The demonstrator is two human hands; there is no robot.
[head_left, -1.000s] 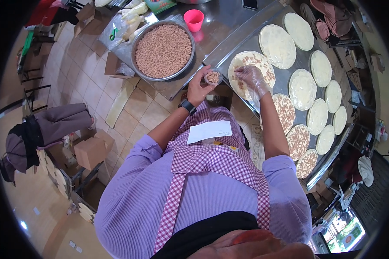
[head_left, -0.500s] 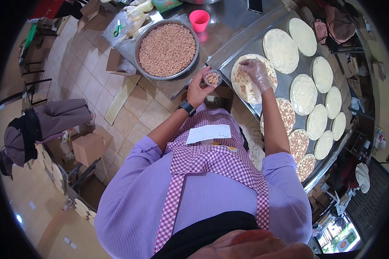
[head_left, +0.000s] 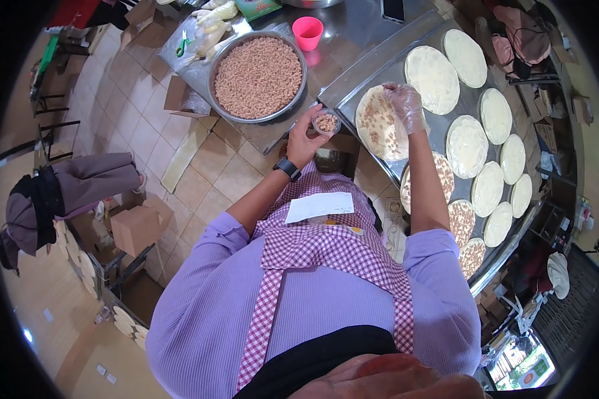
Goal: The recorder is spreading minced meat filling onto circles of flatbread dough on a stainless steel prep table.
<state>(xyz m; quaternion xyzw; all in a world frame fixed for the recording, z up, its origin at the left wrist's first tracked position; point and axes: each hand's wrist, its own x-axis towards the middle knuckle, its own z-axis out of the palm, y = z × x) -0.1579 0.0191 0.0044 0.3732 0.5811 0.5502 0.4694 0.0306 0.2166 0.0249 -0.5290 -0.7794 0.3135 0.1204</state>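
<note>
My left hand (head_left: 306,138), with a dark watch on the wrist, holds a small clear cup (head_left: 326,123) partly filled with brown crumbled filling. My right hand (head_left: 406,104) wears a clear plastic glove and rests on a round flat dough disc (head_left: 378,124) scattered with the same filling. That disc lies at the near left of a large metal tray (head_left: 379,66). Several other discs lie on the tray, some plain white (head_left: 432,70), some covered with filling (head_left: 460,219).
A big round metal pan (head_left: 257,76) full of brown filling stands on the steel counter to the left, with a pink cup (head_left: 307,32) behind it. Cardboard boxes (head_left: 138,226) and a draped chair (head_left: 60,193) stand on the tiled floor at left.
My gloved right hand has shifted slightly across the filled disc, toward its far right edge. The left hand keeps the small cup in about the same place.
</note>
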